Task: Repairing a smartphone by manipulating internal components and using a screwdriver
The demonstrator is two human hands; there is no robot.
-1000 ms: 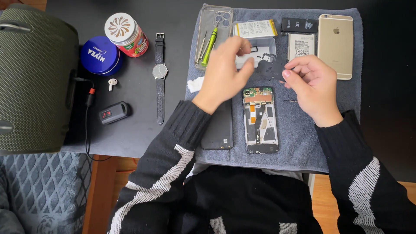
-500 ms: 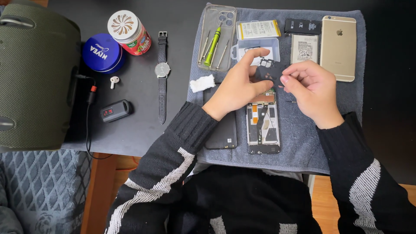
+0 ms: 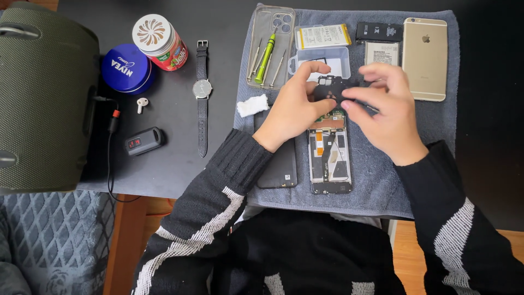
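An opened phone body (image 3: 329, 155) lies on a grey towel (image 3: 431, 147), its circuit board and frame exposed. Above its top end, my left hand (image 3: 295, 106) and my right hand (image 3: 385, 112) together hold a small black plastic cover piece (image 3: 334, 90). My left fingers grip its left edge, my right fingertips pinch its right side. A dark back cover (image 3: 281, 166) lies flat just left of the open phone, partly under my left wrist.
On the towel: a clear case holding screwdrivers (image 3: 267, 52), a clear tray (image 3: 322, 60), batteries (image 3: 323, 35), a gold phone (image 3: 424, 57), a white wipe (image 3: 252, 105). Left, on the dark table: a wristwatch (image 3: 202, 90), blue tin (image 3: 125, 68), red can (image 3: 159, 41), earbud (image 3: 142, 104), green speaker (image 3: 43, 98).
My left hand picked the black cover piece up from the towel and lifted it over the phone's top end. My right hand moved left and up and took hold of it too.
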